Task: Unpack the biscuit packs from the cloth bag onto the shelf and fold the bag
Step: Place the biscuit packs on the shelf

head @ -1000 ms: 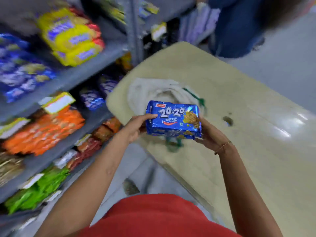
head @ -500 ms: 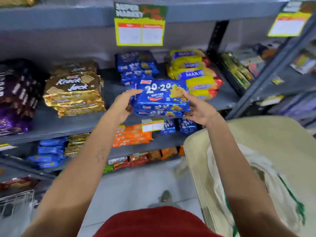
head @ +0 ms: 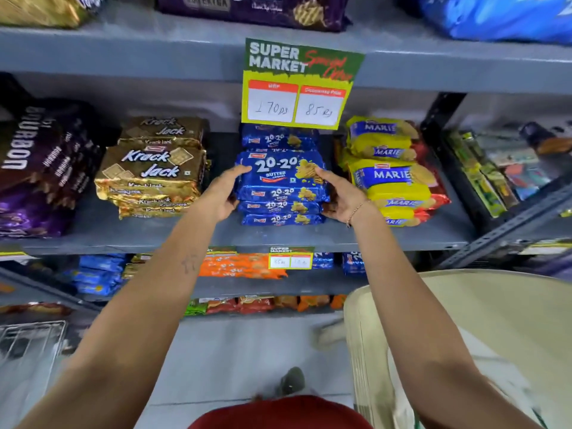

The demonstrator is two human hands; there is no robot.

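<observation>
A blue 20-20 butter biscuit pack [head: 278, 173] lies on top of a stack of the same blue packs [head: 280, 209] on the grey middle shelf [head: 216, 235]. My left hand [head: 221, 195] grips the pack's left end and my right hand [head: 339, 196] grips its right end. The white cloth bag [head: 476, 366] lies on the beige table [head: 501, 308] at the lower right, partly hidden behind my right arm.
Gold Krack Jack packs [head: 151, 171] sit left of the blue stack and yellow Marie packs [head: 390, 174] sit right of it. A Super Market price sign [head: 298, 85] hangs above. Dark Bourbon packs [head: 40, 162] fill the far left. A wire basket [head: 31, 339] stands low left.
I turned from the table to the shelf. Both hands carried the blue pack forward and lowered it onto the stack of matching packs.
</observation>
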